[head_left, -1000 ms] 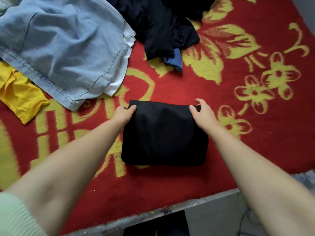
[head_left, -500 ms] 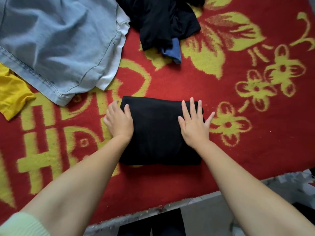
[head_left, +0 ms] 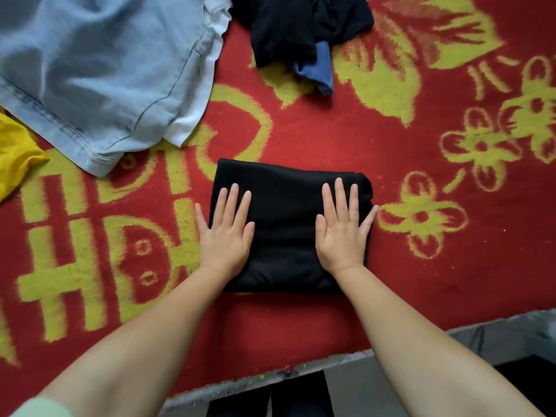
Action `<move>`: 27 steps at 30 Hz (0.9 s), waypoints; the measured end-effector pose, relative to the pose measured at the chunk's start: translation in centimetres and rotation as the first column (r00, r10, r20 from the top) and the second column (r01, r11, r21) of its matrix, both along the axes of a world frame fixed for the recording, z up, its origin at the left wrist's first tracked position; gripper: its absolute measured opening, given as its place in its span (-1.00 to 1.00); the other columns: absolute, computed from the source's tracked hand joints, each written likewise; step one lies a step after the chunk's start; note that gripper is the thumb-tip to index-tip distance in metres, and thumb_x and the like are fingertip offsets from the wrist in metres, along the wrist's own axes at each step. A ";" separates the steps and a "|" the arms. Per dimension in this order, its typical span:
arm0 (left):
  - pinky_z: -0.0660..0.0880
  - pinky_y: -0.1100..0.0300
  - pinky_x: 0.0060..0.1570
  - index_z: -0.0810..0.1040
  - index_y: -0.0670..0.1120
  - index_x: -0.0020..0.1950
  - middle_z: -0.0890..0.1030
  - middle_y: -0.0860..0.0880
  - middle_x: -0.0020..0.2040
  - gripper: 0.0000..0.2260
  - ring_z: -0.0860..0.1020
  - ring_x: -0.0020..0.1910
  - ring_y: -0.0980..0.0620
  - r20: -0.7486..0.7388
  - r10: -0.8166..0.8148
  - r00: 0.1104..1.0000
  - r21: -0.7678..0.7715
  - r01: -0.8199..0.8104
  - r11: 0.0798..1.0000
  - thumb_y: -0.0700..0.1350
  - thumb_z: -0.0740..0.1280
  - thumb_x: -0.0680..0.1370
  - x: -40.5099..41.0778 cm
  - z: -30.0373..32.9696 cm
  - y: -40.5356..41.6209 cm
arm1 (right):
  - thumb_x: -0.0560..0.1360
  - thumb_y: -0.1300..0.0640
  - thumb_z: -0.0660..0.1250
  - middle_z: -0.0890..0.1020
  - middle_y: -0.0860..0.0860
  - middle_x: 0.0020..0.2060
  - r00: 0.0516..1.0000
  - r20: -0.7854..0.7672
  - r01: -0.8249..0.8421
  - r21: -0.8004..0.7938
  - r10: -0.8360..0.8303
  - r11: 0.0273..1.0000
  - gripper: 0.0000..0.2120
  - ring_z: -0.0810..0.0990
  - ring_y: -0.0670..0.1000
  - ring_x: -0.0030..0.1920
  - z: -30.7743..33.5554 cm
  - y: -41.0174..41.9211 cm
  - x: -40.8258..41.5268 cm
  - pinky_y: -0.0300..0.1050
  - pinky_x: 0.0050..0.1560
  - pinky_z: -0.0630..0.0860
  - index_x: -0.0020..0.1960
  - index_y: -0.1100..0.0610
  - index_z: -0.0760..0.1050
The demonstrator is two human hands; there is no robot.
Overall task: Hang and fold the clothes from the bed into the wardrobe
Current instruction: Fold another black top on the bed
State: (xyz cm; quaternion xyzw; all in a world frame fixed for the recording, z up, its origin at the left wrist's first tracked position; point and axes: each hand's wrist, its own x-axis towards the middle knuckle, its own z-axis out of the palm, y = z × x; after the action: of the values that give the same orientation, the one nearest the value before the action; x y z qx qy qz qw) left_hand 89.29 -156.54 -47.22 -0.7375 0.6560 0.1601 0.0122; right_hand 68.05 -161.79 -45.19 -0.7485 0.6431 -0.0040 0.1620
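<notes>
A black garment [head_left: 285, 224], folded into a neat rectangle, lies on the red and yellow blanket [head_left: 331, 139] covering the bed. My left hand [head_left: 225, 233] lies flat on its left edge with the fingers straight. My right hand [head_left: 343, 230] presses flat on its right side, fingers spread. Neither hand grips the cloth. The wardrobe is out of view.
A light blue denim garment [head_left: 99, 67] lies at the upper left, with a yellow garment [head_left: 15, 152] beside it at the left edge. A crumpled black garment [head_left: 301, 25] with a blue piece [head_left: 319, 67] sits at the top. The bed's front edge [head_left: 270, 380] runs below.
Both hands let go of the far corners of the black garment and laid themselves flat on top of it, then spread their fingers.
</notes>
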 end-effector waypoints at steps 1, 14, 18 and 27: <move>-0.20 -0.26 0.42 -0.14 0.06 0.51 -0.15 0.06 0.53 -0.50 -0.21 0.51 0.10 0.006 0.028 1.000 0.050 -0.028 0.998 0.13 -0.19 0.59 1.3 -0.2 0.7 | 0.58 -0.05 -0.13 -0.11 -0.12 0.51 1.000 -0.003 -0.011 0.012 0.011 1.000 -0.48 -0.26 -0.10 0.51 0.0 0.0 -0.3 0.36 0.41 -0.29 0.52 -0.04 -0.13; -0.01 -0.19 0.43 0.10 -0.04 0.53 0.13 -0.02 0.53 -0.48 0.08 0.52 0.01 -0.055 -0.203 0.978 -0.132 0.194 0.972 0.09 0.04 0.59 -5.2 1.3 3.9 | 0.59 -0.05 -0.06 0.00 -0.04 0.52 0.993 -0.044 -0.108 0.025 0.109 0.994 -0.48 -0.05 0.00 0.52 1.3 4.8 0.9 0.42 0.38 -0.15 0.52 -0.01 0.01; -0.05 -0.17 0.45 0.07 -0.02 0.55 0.11 -0.02 0.54 -0.46 -0.06 0.54 0.08 0.002 -0.182 0.983 -0.002 0.182 0.983 0.14 -0.02 0.60 -1.4 0.2 5.5 | 0.58 -0.13 -0.27 -0.29 -0.15 0.49 0.983 -0.155 -0.072 0.197 0.103 0.978 -0.48 -0.38 -0.08 0.48 0.6 5.3 -3.0 0.31 0.40 -0.39 0.50 -0.08 -0.31; 0.03 -0.41 0.34 0.17 -0.04 0.54 0.12 -0.20 0.54 -0.11 0.11 0.52 -0.17 0.032 -0.523 0.852 0.072 0.520 0.851 -0.03 0.48 0.27 -1.3 3.9 8.3 | 0.28 -0.03 0.47 -0.01 0.07 0.56 0.858 -0.169 -0.442 0.239 0.486 0.864 0.00 -0.06 0.22 0.54 4.9 9.6 -2.4 0.56 0.28 -0.08 0.55 -0.11 -0.04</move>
State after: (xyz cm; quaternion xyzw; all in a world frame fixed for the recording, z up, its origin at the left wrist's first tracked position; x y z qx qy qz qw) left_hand 88.03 -148.28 -43.30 -0.5352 0.8256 0.1520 0.0940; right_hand 65.69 -152.19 -40.26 -0.8581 0.4542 0.1815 0.1561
